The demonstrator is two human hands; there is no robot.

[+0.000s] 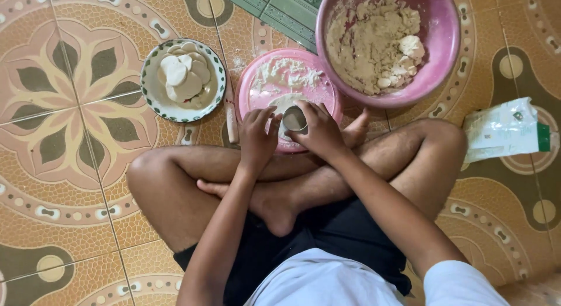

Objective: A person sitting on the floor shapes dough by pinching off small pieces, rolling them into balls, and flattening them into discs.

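A big pink basin (444,43) of crumbly dough sits on the patterned tile floor (70,183). Beside it, a floured pink round board (257,78) carries flattened dough (284,101). The right hand (318,130) grips a metal ring cutter (294,118) on that dough; the left hand (257,136), fingers curled narrow, steadies it. A patterned plate (153,95) holds cut dough rounds (186,78).

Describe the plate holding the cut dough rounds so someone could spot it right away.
Start at the big pink bowl of dough at the top, then go left past the floured pink board. The plate of dough rounds sits alone on the patterned tiles: the only white dish, green-dotted rim, stacked with pale flat discs.
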